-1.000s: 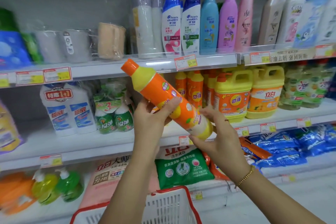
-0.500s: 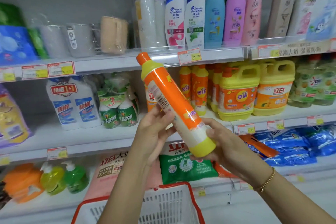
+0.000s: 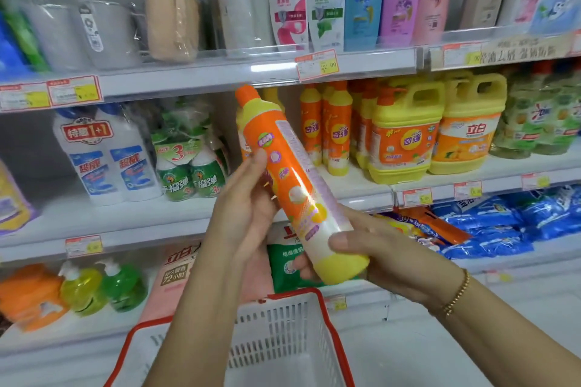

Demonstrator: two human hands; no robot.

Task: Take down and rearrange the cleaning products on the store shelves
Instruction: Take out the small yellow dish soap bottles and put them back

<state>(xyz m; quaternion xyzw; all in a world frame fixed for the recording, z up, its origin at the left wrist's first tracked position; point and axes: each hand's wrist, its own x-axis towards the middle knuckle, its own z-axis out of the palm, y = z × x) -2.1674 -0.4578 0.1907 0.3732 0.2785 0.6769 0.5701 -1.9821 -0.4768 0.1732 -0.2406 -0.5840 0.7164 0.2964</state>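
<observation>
- Bottle (image 3: 292, 185) of orange-and-yellow detergent, off the shelf and held in the air in front of the middle shelf (image 3: 94, 217). It is tilted, with the orange cap toward 11 o'clock and the yellow base toward 5 o'clock.
- My right hand (image 3: 386, 257) grips the base end, thumb across the front and fingers (image 3: 303, 267) wrapped underneath. I judge this hand takes the weight.
- My left hand (image 3: 248, 213) clasps the upper body, thumb pressed on the label. Its other fingers are hidden behind the bottle. This hold seems meant to steady the label toward me for a look.
- At 2 o'clock from the bottle, matching bottles (image 3: 338, 132) stand upright on the middle shelf. Yellow jugs (image 3: 405, 132) are just beside them at 3 o'clock, so that row looks like its home.
- At 6 o'clock, below my forearms, sits a red-rimmed basket (image 3: 327, 317). It is probably there to receive whatever I take down.
</observation>
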